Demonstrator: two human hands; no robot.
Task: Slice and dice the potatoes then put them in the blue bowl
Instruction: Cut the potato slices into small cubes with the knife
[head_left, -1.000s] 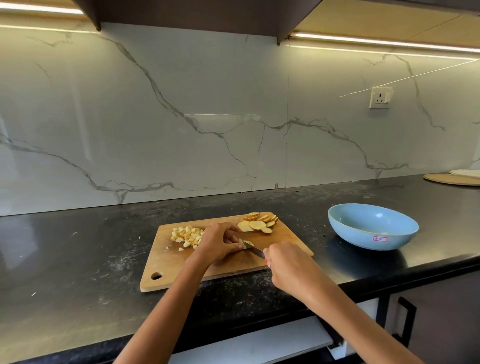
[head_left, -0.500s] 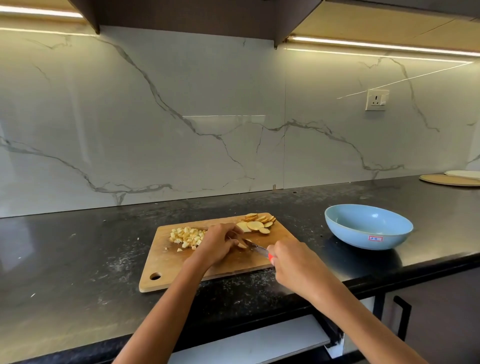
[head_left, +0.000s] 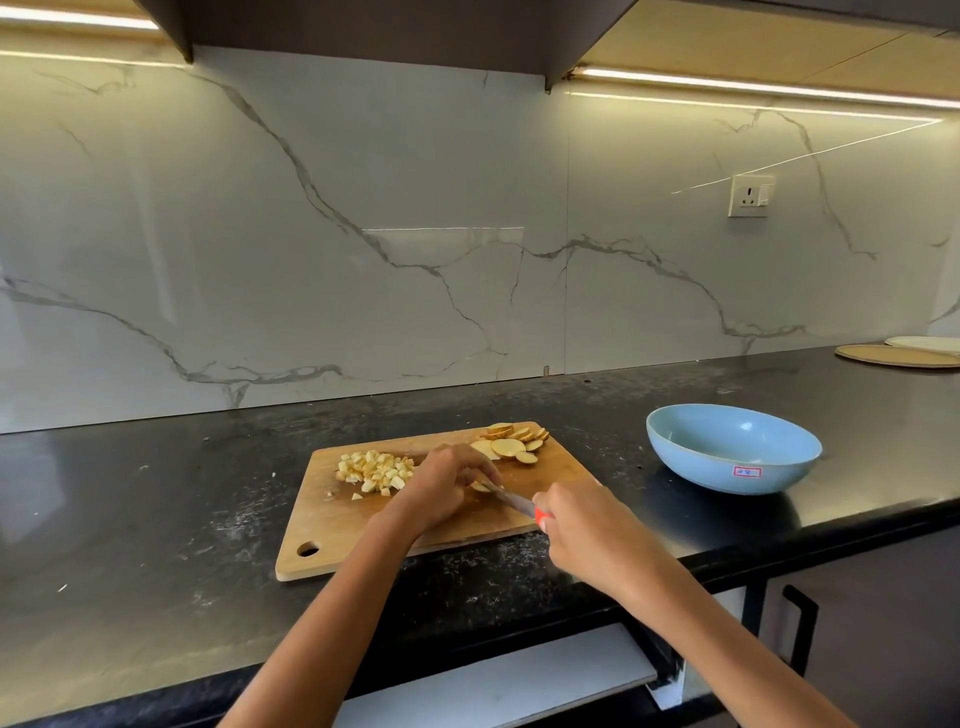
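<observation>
standing at the counter's near edge, the person works with both forearms reaching in from six o'clock. the right hand (head_left: 582, 535) is closest, its fingers wrapped round the red-ended handle of a knife (head_left: 511, 500) whose blade runs toward ten o'clock across the cutting board (head_left: 322, 525). at the blade's tip the left hand (head_left: 441, 486) sits with fingers curled down, pinching a small potato piece (head_left: 479, 487) against the wood; most of that piece is hidden under the fingers, so its size is hard to judge.

to dice it well, i'd say the fingertips should stay tucked back behind the knuckles, since the blade lies right against them, and the strokes should be short and straight down so the slice does not skid on the board.

further in, at eleven o'clock from the left hand, a heap of diced potato (head_left: 374, 470) lies on the board. at one o'clock, near the board's far corner, a fan of potato slices (head_left: 511, 442) waits uncut. well apart at three o'clock, off the board on the black countertop (head_left: 156, 519), the blue bowl (head_left: 737, 470) looks to hold nothing, so the task seems roughly midway. beyond stands the marble backsplash (head_left: 363, 208) with a wall socket (head_left: 749, 196).
</observation>
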